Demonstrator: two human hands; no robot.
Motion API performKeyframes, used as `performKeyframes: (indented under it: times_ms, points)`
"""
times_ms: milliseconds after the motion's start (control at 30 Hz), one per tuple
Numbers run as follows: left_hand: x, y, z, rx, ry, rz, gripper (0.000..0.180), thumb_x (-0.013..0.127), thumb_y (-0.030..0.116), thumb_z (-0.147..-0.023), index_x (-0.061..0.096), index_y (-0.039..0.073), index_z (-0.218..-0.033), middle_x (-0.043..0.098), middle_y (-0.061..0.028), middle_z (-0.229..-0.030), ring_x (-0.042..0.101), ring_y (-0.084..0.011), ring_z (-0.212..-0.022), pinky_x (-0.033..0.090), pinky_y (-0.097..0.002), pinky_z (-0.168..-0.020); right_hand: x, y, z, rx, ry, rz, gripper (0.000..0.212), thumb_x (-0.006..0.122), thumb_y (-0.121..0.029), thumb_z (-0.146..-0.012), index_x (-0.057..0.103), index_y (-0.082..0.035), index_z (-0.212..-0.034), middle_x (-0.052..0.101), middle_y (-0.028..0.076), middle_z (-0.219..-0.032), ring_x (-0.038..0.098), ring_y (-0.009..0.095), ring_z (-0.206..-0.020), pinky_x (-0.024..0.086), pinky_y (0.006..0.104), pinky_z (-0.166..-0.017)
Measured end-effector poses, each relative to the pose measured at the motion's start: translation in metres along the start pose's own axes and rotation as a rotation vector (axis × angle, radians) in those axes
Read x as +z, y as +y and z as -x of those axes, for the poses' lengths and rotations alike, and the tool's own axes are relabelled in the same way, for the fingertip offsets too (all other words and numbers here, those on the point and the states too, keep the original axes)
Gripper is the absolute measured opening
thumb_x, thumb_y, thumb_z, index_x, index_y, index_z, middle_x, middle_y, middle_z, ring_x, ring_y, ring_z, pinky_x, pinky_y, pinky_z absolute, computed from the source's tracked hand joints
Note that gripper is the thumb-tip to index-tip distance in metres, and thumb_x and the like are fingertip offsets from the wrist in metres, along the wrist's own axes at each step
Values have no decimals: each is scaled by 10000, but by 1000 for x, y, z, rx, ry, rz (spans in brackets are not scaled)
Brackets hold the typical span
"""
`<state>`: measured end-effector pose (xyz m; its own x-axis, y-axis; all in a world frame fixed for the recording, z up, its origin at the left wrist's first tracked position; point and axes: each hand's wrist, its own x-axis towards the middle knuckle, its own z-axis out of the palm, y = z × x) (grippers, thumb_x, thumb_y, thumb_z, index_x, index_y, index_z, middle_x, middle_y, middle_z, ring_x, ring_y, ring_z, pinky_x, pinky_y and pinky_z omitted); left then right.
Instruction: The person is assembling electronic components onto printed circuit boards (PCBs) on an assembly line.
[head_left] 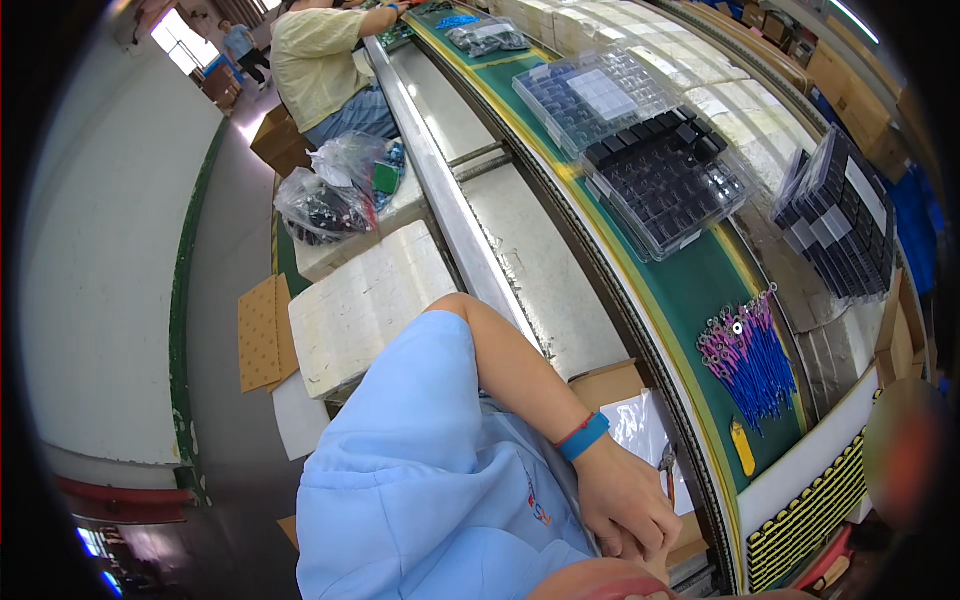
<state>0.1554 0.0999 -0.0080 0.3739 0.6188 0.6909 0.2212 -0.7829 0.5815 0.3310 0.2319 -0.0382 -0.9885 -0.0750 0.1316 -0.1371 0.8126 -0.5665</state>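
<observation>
My left hand [625,500], with a blue wristband [584,436] above it, is low in the picture in front of my body. Its fingers curl inward, and whatever lies in them is hidden. Of my right hand only a bit of skin [638,560] seems to show beneath the left one; its fingers cannot be made out. Beside my left fingers lies a pair of small pliers [668,478] with orange handles. A clear plastic bag [640,425] rests just beyond the wrist. On the green belt to the right lie a bundle of blue cables [755,385] with ring terminals and a yellow cutter knife [741,447].
Clear compartment boxes [665,185] with black parts stand farther up the belt [690,285]. More black trays [840,220] are stacked at right. Rows of yellow-and-black parts [810,510] sit lower right. Foam blocks [370,305] and bags [335,190] lie at left; a co-worker [318,60] sits beyond.
</observation>
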Motion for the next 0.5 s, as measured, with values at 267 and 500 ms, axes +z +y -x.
performKeyframes:
  times_ms: [267, 500]
  points:
    - [-2, -3, 3, -65, -10, -24, 284, 670, 178, -807, 533, 53, -1022, 493, -126, -1099, 583, -326, -864, 502, -413, -634, -7, -9, 3, -36, 11, 44, 317, 747, -140, -644, 667, -139, -951, 657, 86, -863, 648, 315, -770, 518, 424, -632]
    - [-3, -4, 1, -158, 4, 49, 232, 659, 167, -789, 571, 58, -974, 526, -94, -1162, 590, -315, -927, 503, -422, -737, -7, -16, -8, -117, 53, 64, 307, 751, -124, -620, 678, -144, -917, 671, 70, -816, 656, 313, -732, 520, 422, -607]
